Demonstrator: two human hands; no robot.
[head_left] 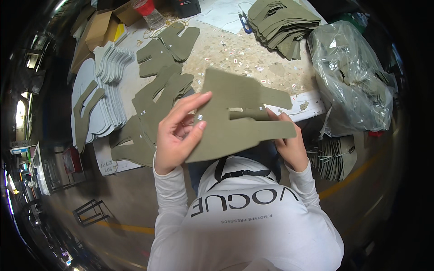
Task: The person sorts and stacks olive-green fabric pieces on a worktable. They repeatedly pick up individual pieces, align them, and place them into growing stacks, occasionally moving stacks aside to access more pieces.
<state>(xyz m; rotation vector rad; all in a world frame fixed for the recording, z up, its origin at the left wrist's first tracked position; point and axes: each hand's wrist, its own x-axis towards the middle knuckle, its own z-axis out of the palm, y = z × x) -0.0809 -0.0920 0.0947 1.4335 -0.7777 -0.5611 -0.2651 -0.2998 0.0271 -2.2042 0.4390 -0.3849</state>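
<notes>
Both hands hold one olive fabric cut piece point(235, 117) up over the lap, just off the near edge of the desk point(253, 58), flat and facing the person so its whole outline can be looked over. The left hand point(178, 135) grasps the piece at its 9 o'clock edge — thumb on the near face, fingers spread behind — and a small pale sticker sits right by the thumb tip. The right hand point(291, 147) pinches the piece at about 4 o'clock, just below the slot that splits it into two tongues; that grip is clenched on the fabric too, though the fingertips are hidden behind it.

On the desk, at 10 o'clock from the held piece, lie loose olive pieces point(160, 90) fanned out in overlap, each within easy reach. Further toward 9 o'clock is a stack of grey foam cut-outs point(108, 86) of a matching shape. At 12 to 1 o'clock sits a tall pile of olive pieces point(282, 25), and at 3 o'clock a clear plastic bag point(348, 72) stuffed with more. Tiny white scraps speckle the desk top — likely sticker backings.
</notes>
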